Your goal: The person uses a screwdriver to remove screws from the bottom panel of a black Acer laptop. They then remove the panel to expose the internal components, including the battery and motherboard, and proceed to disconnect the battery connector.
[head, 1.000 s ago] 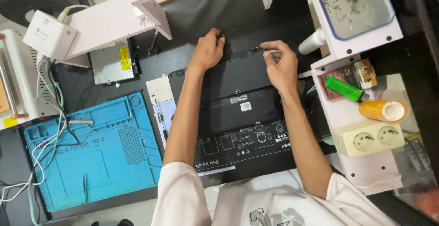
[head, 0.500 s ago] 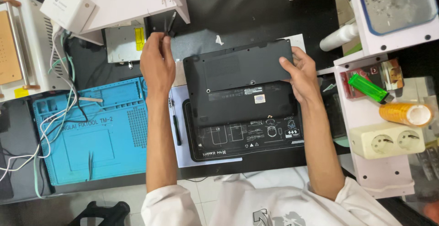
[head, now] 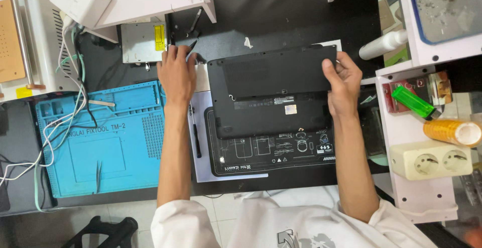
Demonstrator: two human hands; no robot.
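Now the right hand [head: 342,83] pinches the black laptop's [head: 273,91] right edge; left of the laptop, the left hand [head: 176,73] closes on a small black tool [head: 192,43].

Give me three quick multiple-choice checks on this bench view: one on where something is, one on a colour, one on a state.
1. Where does the right hand sit on the black laptop?
A. at its right edge
B. at its left edge
C. flat on its middle

2. What colour is the work mat beside the left arm?
A. red
B. blue
C. yellow

3. How does the laptop lie?
A. lid open, screen up
B. standing on edge
C. closed, underside up

Answers:
1 A, the fingers wrap the right edge.
2 B, the mat with its moulded trays is bright blue.
3 C, vents and stickers on the base face the camera, while the left hand reaches past it to a small dark tool.
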